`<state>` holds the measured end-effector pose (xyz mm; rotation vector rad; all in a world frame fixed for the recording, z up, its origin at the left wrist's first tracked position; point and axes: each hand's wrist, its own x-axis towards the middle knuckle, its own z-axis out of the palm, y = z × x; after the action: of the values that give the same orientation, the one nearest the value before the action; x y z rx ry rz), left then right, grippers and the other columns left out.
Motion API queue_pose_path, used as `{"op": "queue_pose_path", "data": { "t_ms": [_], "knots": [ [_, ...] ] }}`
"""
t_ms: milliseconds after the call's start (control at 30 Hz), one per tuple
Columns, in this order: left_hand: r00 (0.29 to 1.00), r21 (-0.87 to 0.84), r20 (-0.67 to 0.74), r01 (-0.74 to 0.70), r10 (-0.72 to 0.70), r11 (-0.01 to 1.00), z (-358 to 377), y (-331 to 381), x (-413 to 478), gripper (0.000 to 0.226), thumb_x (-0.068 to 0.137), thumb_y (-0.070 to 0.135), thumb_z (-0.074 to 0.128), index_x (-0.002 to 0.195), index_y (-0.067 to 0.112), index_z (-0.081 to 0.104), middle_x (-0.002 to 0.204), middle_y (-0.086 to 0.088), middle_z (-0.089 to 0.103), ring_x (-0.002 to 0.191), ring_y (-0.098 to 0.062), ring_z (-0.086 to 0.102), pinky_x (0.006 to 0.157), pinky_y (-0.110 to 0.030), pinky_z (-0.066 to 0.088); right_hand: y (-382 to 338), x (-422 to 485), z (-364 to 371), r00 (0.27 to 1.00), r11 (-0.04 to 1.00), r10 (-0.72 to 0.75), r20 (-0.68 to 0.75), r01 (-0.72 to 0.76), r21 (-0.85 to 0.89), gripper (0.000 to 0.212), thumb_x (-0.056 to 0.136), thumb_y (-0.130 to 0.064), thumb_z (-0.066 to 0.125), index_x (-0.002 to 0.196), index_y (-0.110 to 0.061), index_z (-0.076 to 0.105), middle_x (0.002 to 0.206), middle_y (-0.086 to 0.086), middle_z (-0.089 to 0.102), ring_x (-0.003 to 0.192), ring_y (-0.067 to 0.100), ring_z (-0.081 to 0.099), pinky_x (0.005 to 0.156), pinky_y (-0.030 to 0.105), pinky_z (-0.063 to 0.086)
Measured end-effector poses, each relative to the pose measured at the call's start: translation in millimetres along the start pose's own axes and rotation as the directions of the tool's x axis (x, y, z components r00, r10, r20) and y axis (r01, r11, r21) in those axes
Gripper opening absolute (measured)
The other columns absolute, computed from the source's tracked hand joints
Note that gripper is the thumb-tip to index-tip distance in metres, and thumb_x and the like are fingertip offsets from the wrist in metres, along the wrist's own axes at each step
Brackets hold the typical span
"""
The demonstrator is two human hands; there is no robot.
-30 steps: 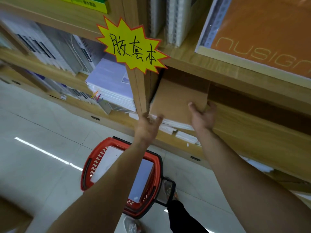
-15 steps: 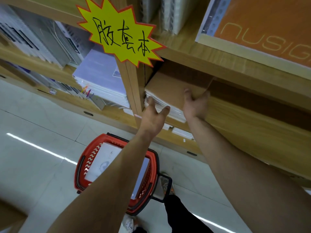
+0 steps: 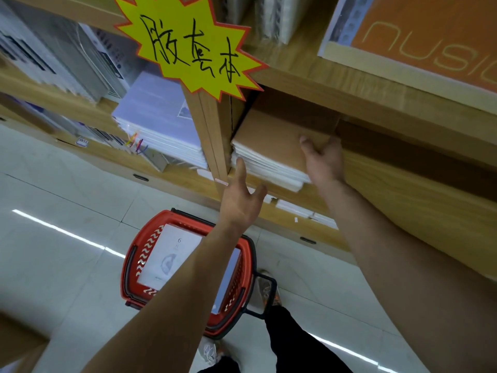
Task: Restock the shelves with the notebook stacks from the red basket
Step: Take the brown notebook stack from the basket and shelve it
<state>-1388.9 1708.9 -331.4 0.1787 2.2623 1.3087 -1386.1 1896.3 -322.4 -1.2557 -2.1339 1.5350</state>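
Note:
A stack of brown-covered notebooks point(image 3: 269, 142) lies flat on the wooden shelf point(image 3: 390, 189), against the upright divider. My right hand point(image 3: 324, 160) rests on the stack's right corner, thumb on the top cover and fingers around the side. My left hand point(image 3: 242, 200) hangs open just below the stack's front left edge, fingers spread, one fingertip near the white page edges. The red basket point(image 3: 134, 259) stands on the floor below, with a white notebook point(image 3: 166, 259) lying in it, partly hidden by my left forearm.
A yellow starburst sign point(image 3: 188, 44) with black handwriting hangs on the divider. A pale purple notebook stack point(image 3: 158, 117) fills the left bay, with grey spiral books point(image 3: 67, 49) behind. An orange-covered book point(image 3: 430, 30) lies on the shelf above. Tiled floor point(image 3: 53, 238) spreads at left.
The brown stack has slid deeper into the shelf bay. My left hand has come off the stack and opened below it; my right hand stays on its right corner.

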Motion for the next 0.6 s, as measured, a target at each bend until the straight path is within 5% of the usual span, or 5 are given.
{"op": "queue_pose_path", "data": {
  "t_ms": [100,267,467,600],
  "knots": [
    [0.999,0.02,0.027,-0.043,0.043,0.999,4,2,0,0.083,0.101,0.03,0.059,0.163,0.019,0.005,0.166,-0.004,0.024,0.152,-0.023,0.023,0.113,-0.023,0.021,-4,6,1,1.0,0.998,0.005,0.025,-0.003,-0.056,0.056,0.092,-0.043,0.07,0.134,-0.012,0.05,0.128,0.005,0.064,0.117,0.025,0.062,0.101,0.037,0.05],
    [0.999,0.082,-0.002,-0.054,0.055,0.995,10,6,6,0.081,0.102,0.034,0.057,0.163,0.019,0.006,0.162,-0.008,0.035,0.145,-0.027,0.038,0.115,-0.033,0.031,-3,9,-1,0.997,0.997,0.041,0.069,-0.036,-0.073,0.059,0.092,-0.052,0.065,0.136,-0.016,0.049,0.13,0.003,0.061,0.12,0.026,0.058,0.099,0.035,0.048],
    [0.999,0.043,-0.001,-0.044,0.044,0.998,4,3,8,0.084,0.102,0.036,0.056,0.163,0.019,0.0,0.166,-0.009,0.023,0.151,-0.028,0.027,0.118,-0.037,0.027,0,-4,12,0.996,0.988,-0.074,-0.045,0.067,-0.142,0.058,0.095,-0.043,0.064,0.137,-0.009,0.044,0.117,0.001,0.063,0.091,0.013,0.058,0.058,0.008,0.037],
    [0.999,0.059,0.004,-0.053,0.053,0.997,-1,3,14,0.078,0.104,0.032,0.054,0.163,0.018,0.005,0.164,-0.007,0.029,0.141,-0.023,0.038,0.105,-0.018,0.024,-3,-1,15,0.997,0.985,-0.077,-0.017,0.073,-0.156,0.059,0.094,-0.048,0.062,0.133,-0.009,0.042,0.117,0.002,0.062,0.103,0.021,0.064,0.085,0.031,0.054]
  ]
}}
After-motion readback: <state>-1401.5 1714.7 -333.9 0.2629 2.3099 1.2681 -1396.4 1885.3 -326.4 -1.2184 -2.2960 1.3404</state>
